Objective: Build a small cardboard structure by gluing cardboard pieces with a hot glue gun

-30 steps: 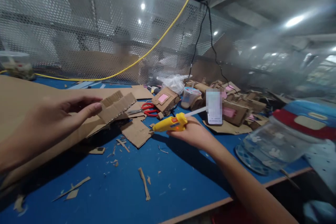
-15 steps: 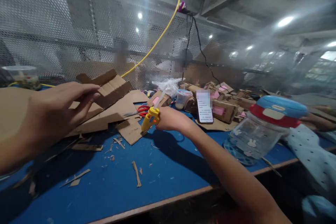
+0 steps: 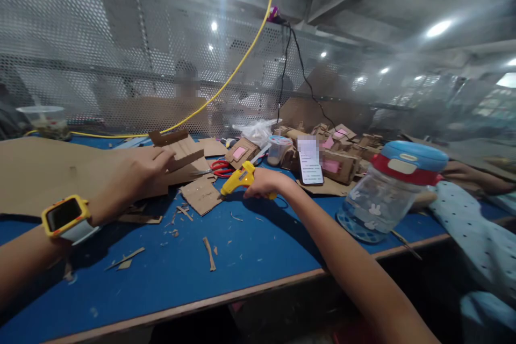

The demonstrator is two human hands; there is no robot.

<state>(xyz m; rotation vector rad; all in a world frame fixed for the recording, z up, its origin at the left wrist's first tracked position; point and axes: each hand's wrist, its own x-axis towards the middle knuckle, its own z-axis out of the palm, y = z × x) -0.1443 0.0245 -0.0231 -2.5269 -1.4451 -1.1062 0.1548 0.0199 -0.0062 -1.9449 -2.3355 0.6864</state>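
Observation:
My left hand [image 3: 147, 172], below a yellow-cased watch [image 3: 64, 215], has its fingers closed at the near left end of a folded cardboard piece [image 3: 187, 151]. The fingertips are partly hidden behind the hand. In my right hand [image 3: 264, 181] is a yellow hot glue gun [image 3: 242, 178], its nozzle pointing left and down. That nozzle is close to the right corner of a small flat cardboard piece [image 3: 201, 194]; I cannot tell if they touch. Red-handled scissors [image 3: 221, 168] lie just behind it.
A large cardboard sheet [image 3: 36, 172] covers the left of the blue table [image 3: 250, 258]. Cardboard scraps [image 3: 208, 253] lie in front. A phone [image 3: 310, 164] leans against cardboard models [image 3: 342, 165]. At right stand a water bottle [image 3: 387, 193] and, beyond it, another person's dotted sleeve [image 3: 463, 215].
My left hand has moved right and farther over the table; the folded cardboard has shifted right and lower. My right hand has turned the glue gun from steeply downward to a flatter tilt.

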